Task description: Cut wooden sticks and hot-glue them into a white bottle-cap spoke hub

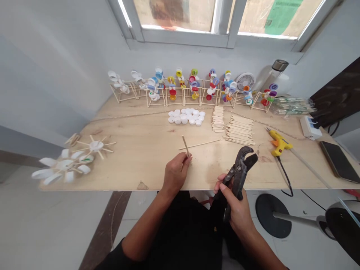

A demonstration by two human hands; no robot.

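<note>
My left hand (176,168) pinches thin wooden sticks (185,143) that stand up from its fingertips, near the table's front edge. How many it holds I cannot tell. My right hand (237,206) is wrapped around the handles of a black pipe cutter (240,170). The hooked jaw of the cutter points up and away from me, with a gap between jaw and blade. One long stick (200,144) lies on the wood just beyond my left hand. Farther back are a pile of short sticks (218,119) and a pile of longer ones (239,130).
White bottle caps (184,118) lie grouped mid-table. Stick frames with colourful cap wheels (194,90) line the wall. A yellow glue gun (278,143), phone (340,161) and power strip (310,127) are at right. A spoked stick wheel (96,145) and white cap wheel (64,165) are at left.
</note>
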